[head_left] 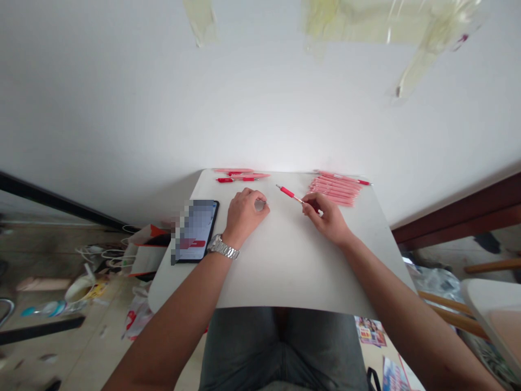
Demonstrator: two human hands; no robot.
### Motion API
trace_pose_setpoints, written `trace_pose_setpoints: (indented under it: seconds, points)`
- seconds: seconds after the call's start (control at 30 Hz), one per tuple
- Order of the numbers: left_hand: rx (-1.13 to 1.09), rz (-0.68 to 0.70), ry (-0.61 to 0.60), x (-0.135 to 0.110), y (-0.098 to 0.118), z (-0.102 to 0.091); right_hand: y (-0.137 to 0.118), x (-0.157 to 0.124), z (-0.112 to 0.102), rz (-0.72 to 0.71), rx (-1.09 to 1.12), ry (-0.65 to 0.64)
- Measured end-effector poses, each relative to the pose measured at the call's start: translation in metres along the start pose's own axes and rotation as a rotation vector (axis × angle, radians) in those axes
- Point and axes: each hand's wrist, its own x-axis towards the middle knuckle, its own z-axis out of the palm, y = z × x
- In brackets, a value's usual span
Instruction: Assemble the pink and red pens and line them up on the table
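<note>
My right hand (325, 217) is closed in a pinch on a red pen (290, 194), whose tip points up and left over the small white table (285, 260). My left hand (244, 214), with a metal watch on the wrist, rests curled on the table and pinches a small silvery part (260, 205) between thumb and fingers. A row of several pink-red pens (336, 187) lies just beyond my right hand at the table's far right. A few more red pens (240, 175) lie at the far edge, beyond my left hand.
A phone (195, 231) with a lit screen lies at the table's left edge. The table stands against a white wall. Bags, cables and clutter cover the floor at left; a chair (492, 315) and magazines are at right.
</note>
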Motion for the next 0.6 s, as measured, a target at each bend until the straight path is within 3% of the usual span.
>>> trace_pose_setpoints:
  seconds: [0.3, 0.5, 0.6]
  points:
    - [-0.053, -0.005, -0.009, 0.0011, -0.0019, 0.0021, 0.0006, 0.0, 0.0002, 0.003, -0.004, -0.005]
    - [-0.378, -0.01, 0.064, 0.0038, 0.0023, 0.0053, 0.0024, 0.0001, 0.0003, -0.008, -0.006, -0.017]
    - [-0.579, -0.079, 0.062, 0.0053, 0.0058, 0.0064, 0.0012, 0.0004, -0.0002, -0.008, -0.009, -0.018]
